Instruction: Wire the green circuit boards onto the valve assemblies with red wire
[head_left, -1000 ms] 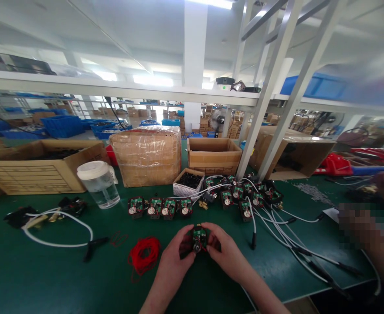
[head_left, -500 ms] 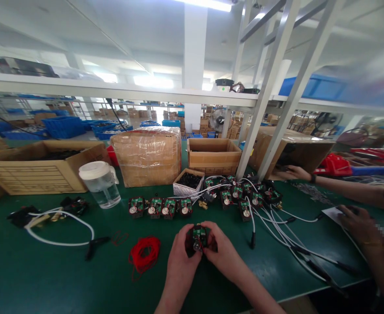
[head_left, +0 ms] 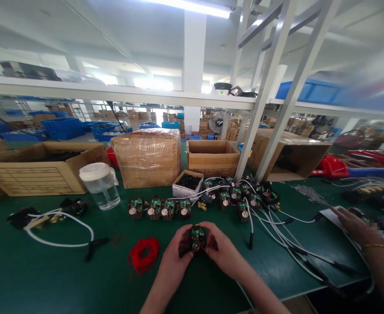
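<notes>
Between my two hands is a small black housing with a green circuit board (head_left: 197,237) and a round silvery part on its front. My left hand (head_left: 176,257) grips its left side, thumb low and fingers at the top edge. On the other side, my right hand (head_left: 221,250) holds it with curled fingers and thumb near the lower corner. Just beyond, similar circuit-board units (head_left: 168,209) stand in a row. A bundle of red wire (head_left: 144,255) lies left of my left hand.
A tangled group of units with white cables (head_left: 253,198) spreads to the right. Behind stand a small box of black parts (head_left: 188,183), a taped carton (head_left: 147,159) and a lidded water cup (head_left: 100,185). A co-worker's hand (head_left: 355,226) rests at far right.
My left hand has shifted slightly left and its grip has loosened a little on the unit. The co-worker's arm at the right-hand carton has gone out of view.
</notes>
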Tool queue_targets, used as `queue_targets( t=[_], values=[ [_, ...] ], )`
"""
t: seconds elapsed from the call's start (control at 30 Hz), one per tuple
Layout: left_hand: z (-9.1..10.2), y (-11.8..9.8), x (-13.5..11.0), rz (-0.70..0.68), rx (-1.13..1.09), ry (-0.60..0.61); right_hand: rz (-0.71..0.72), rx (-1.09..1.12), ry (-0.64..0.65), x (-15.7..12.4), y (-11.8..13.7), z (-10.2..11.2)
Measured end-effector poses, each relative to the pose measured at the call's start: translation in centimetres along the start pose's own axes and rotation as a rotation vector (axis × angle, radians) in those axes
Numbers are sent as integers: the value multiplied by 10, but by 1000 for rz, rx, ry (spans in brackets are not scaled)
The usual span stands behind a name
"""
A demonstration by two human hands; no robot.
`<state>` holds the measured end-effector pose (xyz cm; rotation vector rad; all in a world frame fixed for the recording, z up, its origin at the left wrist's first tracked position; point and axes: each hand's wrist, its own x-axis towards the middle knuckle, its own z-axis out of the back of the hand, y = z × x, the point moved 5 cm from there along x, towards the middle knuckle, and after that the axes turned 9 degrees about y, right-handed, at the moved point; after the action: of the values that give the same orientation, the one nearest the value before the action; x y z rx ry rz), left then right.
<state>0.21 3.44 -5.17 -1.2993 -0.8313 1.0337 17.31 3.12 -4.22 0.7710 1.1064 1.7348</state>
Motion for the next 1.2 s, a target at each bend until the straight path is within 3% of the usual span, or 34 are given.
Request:
queue_targets(
  t=[0.13,0.23,0.4,0.63,0.83,1.2],
  values=[
    [3,0,-1,18,-57,91,-18,34,101,1,2,11],
    [3,2,1,23,-64,99,-29,-14,96,6,8,24],
    [0,6,3,10,-44,25,-53,-73,156,13,12,21],
    [-4,14,4,-24,13,-72,-62,-25,52,11,5,7],
    [-12,22,5,-46,83,-173,-43,-27,47,12,4,5],
    [-16,13,4,-41,185,-301,-16,-1,37,8,0,4]
  ],
)
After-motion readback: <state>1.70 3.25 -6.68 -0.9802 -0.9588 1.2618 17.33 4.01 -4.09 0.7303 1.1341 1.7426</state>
